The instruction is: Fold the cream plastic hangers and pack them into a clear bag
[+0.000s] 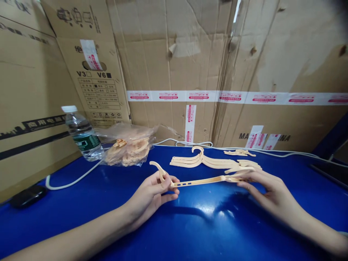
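"Hanger (201,181), pale and slim: where was it in the head view?"

"Raised over the blue surface (206,235). The left grip (153,189) was closed on it beside the hook (159,168); the right grip (272,189) was closed on the other end, though the exact hold was hard to see."

"How did it look to handle?"

"Probably light, stiffish plastic; the slotted arm (196,182) looked snappable, the base of the hook a sturdier hold."
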The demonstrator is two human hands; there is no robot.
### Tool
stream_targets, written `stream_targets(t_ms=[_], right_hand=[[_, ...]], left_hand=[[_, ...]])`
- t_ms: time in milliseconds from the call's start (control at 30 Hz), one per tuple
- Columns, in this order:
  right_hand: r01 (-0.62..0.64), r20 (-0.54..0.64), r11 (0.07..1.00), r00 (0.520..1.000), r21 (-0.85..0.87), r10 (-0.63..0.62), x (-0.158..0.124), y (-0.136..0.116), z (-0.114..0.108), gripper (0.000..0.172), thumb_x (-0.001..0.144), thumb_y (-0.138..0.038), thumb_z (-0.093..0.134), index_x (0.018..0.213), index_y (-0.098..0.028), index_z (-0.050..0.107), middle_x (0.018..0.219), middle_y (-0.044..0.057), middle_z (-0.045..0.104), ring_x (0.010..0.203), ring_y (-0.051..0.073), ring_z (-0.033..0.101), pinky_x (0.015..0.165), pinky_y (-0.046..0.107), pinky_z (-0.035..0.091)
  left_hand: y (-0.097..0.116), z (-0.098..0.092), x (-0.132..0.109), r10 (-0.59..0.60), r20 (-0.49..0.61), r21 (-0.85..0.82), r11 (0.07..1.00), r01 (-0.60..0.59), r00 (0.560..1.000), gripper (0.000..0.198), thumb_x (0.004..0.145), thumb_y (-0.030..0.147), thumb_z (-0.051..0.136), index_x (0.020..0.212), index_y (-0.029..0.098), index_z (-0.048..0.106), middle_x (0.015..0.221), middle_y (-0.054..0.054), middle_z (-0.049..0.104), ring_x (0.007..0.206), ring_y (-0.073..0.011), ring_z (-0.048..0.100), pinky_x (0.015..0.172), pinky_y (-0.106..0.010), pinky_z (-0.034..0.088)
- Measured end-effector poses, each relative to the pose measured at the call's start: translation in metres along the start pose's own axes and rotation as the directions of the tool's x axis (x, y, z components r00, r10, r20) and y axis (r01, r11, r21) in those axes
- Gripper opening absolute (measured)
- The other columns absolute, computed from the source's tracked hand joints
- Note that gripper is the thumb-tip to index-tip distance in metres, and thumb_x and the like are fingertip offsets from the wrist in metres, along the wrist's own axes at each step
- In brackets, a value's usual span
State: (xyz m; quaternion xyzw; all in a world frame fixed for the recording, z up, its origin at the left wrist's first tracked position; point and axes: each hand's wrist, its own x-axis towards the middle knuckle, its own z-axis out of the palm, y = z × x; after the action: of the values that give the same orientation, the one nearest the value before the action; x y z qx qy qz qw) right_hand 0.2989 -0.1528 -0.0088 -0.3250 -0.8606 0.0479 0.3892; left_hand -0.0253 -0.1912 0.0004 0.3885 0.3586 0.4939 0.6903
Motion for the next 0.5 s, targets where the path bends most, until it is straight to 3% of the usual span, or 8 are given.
stream_targets(t_ms=[333,500], right_hand=[[-0.01,-0.04,1.0,0.999,-0.013,0.009,0.0002,-0.0071,0.003,0.01,0.093,-0.021,0.054,0.095,-0.026,0.063,0.093,0.007,0.067,0.087,0.024,0.064,0.074,0.034,0.052],[-0.024,-0.025,1.0,0.999,0.007,0.024,-0.0001,-0.0061,0.0036,0.014,0.094,-0.021,0.054,0.103,-0.027,0.063,0.097,0.006,0.068,0.088,0.023,0.064,0.077,0.034,0.052]], left_hand=[[-0.0008,-0.0005,-0.0004,0.016,-0.073,-0.012,1.0,-0.017,0.997,0.013,0.081,0.019,0.073,0.074,0.013,0.065,0.085,-0.006,0.067,0.074,-0.0134,0.061,0.074,-0.024,0.051],[-0.0003,-0.0009,-0.0006,0.004,-0.106,0.011,1.0,-0.003,0.994,0.014,0.076,0.023,0.078,0.077,0.011,0.07,0.079,-0.006,0.067,0.074,-0.0142,0.062,0.073,-0.024,0.052]])
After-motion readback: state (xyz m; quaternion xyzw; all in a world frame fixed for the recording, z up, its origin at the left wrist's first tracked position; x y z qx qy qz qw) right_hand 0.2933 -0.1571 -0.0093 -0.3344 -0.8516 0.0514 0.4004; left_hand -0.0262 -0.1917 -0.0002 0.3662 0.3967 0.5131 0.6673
